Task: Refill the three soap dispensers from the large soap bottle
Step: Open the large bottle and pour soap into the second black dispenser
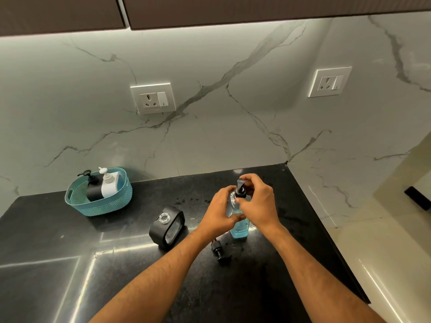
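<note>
Soap bottle, upright, gripped by both hands.
Left hand wraps body; right hand pinches pump. Open dispenser at 9 o'clock; counter edge near at 3 o'clock.

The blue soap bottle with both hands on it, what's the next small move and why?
Probably unscrew the pump cap: the right hand grips it while the left hand holds the blue soap bottle upright. The black dispenser stands open beside it, its own pump lying on the counter, so pouring seems next.
</note>
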Demonstrator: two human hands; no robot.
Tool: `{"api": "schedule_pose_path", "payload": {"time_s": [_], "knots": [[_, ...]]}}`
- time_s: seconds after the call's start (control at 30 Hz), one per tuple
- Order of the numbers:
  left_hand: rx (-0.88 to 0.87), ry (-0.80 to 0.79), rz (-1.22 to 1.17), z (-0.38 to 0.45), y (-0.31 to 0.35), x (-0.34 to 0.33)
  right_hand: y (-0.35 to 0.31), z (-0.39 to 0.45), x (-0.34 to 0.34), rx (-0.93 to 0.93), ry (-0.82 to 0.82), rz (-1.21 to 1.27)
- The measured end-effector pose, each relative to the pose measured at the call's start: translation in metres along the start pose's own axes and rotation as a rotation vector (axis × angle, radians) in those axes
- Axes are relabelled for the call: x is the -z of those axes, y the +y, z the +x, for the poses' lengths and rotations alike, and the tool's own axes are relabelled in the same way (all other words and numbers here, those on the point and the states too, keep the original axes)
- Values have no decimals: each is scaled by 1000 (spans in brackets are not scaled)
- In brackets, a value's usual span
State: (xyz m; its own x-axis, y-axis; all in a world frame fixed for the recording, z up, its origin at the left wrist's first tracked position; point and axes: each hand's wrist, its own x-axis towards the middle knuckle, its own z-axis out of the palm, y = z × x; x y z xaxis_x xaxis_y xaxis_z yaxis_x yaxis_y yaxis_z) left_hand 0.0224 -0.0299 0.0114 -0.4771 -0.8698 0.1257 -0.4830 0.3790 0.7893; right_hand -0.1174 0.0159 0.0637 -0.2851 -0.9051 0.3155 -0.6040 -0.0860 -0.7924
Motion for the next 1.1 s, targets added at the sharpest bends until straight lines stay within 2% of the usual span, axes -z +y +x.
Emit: {"api": "schedule_pose_path", "payload": {"time_s": [0.3, 0.57, 0.87, 1.1], "knots": [[-37, 11, 3, 0, 3, 0, -1, 0, 3, -26, -135, 50], [-20, 9, -2, 0, 2, 1, -7, 1, -2, -26, 21, -75], [5, -12, 10, 2, -1, -1, -8, 6, 6, -45, -94, 19], [1, -4, 11, 2, 0, -1, -14, 7, 6, -6, -54, -180]]}}
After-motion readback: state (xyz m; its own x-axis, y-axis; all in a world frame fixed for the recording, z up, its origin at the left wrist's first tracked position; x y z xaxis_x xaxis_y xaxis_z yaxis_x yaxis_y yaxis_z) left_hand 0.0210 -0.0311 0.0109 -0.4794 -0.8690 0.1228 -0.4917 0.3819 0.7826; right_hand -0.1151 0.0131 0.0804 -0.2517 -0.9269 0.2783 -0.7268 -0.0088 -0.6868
